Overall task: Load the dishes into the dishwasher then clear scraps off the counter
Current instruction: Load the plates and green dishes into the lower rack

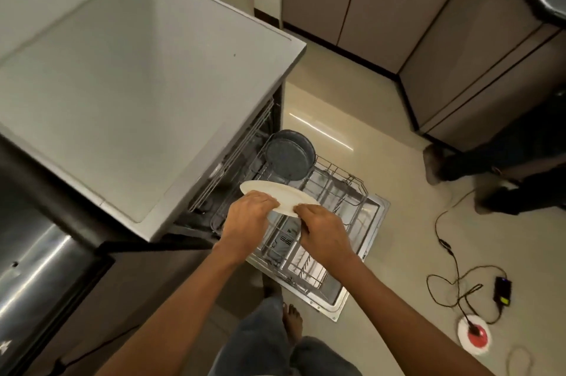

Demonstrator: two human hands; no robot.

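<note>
**Both hands holding a white plate over the pulled-out dishwasher rack**

Left hand [245, 218] and right hand [321, 230] are gripping the near edge of one white plate [277, 191], which I am holding between them, fingers curled over its rim. I am keeping the plate nearly level, tilted a little, its far edge pointing away from my hands. My two hands are sitting close together, with only a short stretch of rim showing between them.

Directly below my hands, the lower wire rack [330, 191] is standing pulled out over the open dishwasher door [364, 256], which is lying flat near the floor. Just beyond the plate, at the far end of the rack, dark grey speckled plates [288, 158] are standing on edge, leaning together; I cannot tell exactly how many. The white plate is not touching them as far as I can see.

To the left of my left hand, the grey dishwasher top [137, 84] is spreading out at a higher level. Well to the right of my right hand, a black cable [450, 256] is trailing across the pale floor to a small black box [502, 290] and a red-and-white disc [473, 334]. Beneath my forearms, my jeans [260, 342] and one bare foot [292, 320] are showing.
</note>
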